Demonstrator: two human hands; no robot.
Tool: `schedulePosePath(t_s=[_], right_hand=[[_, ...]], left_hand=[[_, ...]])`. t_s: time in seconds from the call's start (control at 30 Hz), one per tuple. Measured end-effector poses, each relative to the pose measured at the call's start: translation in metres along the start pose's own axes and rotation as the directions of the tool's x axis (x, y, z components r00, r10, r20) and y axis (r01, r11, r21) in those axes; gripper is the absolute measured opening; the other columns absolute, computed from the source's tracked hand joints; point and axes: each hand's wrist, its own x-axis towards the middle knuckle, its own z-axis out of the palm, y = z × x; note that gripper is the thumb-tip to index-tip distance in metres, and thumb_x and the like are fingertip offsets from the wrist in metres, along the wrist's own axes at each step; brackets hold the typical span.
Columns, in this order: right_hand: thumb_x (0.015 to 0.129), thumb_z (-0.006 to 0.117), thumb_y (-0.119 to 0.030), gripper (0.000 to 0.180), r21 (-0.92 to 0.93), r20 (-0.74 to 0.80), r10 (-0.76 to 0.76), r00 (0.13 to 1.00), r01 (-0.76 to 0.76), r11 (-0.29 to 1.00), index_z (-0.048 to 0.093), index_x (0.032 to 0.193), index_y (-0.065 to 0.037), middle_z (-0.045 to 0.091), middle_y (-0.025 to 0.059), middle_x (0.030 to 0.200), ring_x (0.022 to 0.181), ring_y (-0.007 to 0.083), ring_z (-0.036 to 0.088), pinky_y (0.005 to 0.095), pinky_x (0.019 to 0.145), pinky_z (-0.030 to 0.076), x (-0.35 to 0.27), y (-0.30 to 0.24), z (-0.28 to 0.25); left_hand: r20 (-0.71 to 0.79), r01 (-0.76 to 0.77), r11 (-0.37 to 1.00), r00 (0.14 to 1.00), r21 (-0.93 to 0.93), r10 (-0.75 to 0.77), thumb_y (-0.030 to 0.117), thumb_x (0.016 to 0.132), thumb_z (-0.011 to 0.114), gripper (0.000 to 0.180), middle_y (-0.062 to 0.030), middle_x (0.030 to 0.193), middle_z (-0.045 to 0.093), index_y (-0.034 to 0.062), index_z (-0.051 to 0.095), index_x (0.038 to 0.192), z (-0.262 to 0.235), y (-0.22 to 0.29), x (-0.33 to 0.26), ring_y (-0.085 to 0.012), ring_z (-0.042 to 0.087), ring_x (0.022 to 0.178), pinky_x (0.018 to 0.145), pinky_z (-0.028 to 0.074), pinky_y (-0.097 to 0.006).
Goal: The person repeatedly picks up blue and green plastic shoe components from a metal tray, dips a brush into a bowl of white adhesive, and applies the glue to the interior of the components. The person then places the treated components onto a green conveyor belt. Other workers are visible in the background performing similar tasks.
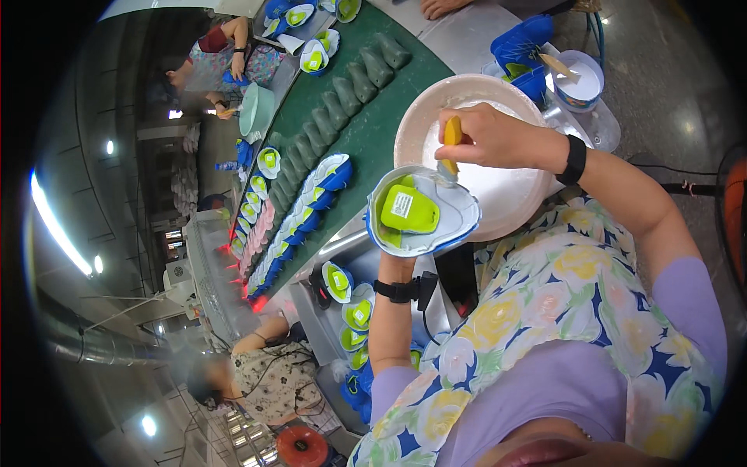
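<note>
Two hands are working before me: my left hand (398, 261) is holding up a shoe sole (420, 212), my right hand (482, 136) is gripping a yellow-handled brush (451, 144) touching it, beside the white bowl (506, 202).

Floral apron (560, 311), lilac tee, blk wristbands (576, 159) (both wrists)

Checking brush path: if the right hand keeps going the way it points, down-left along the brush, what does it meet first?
Likely the blue shoe upper held in the left hand: the right hand aims its yellow-handled brush at its grey rim. Whether they touch is unclear.
</note>
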Motion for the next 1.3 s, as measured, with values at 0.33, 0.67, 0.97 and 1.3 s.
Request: schedulePosePath(t_s=[0.33,0.67,0.97,1.3], right_hand=[[0.087,0.071,-0.019,0.020,-0.002,-0.127,-0.287,0.949,0.289,0.957,0.060,0.098,-0.006,0.065,0.0116,0.085,0.079,0.0257,0.065,0.0322,0.069,0.050,0.003,-0.005,0.005],[0.086,0.073,-0.025,0.026,-0.035,-0.322,-0.197,0.926,0.196,0.980,0.060,0.092,-0.003,0.066,0.0127,0.079,0.070,0.0240,0.065,0.0304,0.062,0.049,0.013,-0.010,-0.001],[0.086,0.068,-0.031,0.039,0.101,-0.137,0.309,0.941,-0.297,0.949,0.061,0.075,0.006,0.063,0.0142,0.061,0.053,0.0209,0.063,0.0291,0.050,0.048,0.031,0.018,0.008],[0.088,0.069,-0.019,0.024,0.382,-0.052,0.513,0.857,-0.458,0.803,0.060,0.091,0.003,0.063,0.0060,0.074,0.061,0.0101,0.061,0.0224,0.054,0.051,0.011,0.037,0.006]], left_hand=[[0.086,-0.106,0.989,0.992,0.105,0.097,0.042,0.097,0.049,0.054,-0.0121,0.136,0.053,0.0079,0.045,0.138,0.028,0.019,0.002,-0.0288,0.056,0.120,0.101,0.047,-0.045],[0.096,-0.155,0.978,0.985,0.139,0.143,0.040,0.097,0.049,0.053,-0.0117,0.137,0.052,0.0080,0.044,0.139,0.024,0.020,0.011,-0.0288,0.055,0.120,0.102,0.047,-0.045],[-0.007,-0.341,0.909,0.936,0.239,0.352,0.038,0.098,0.048,0.052,-0.0114,0.138,0.051,0.0082,0.043,0.140,-0.018,0.019,0.029,-0.0287,0.055,0.121,0.102,0.046,-0.044],[-0.238,-0.299,0.886,0.888,0.355,0.395,-0.002,0.095,0.044,0.038,-0.0074,0.118,0.058,0.0103,0.043,0.132,-0.121,0.072,0.154,-0.0230,0.062,0.096,0.077,0.057,-0.038]])
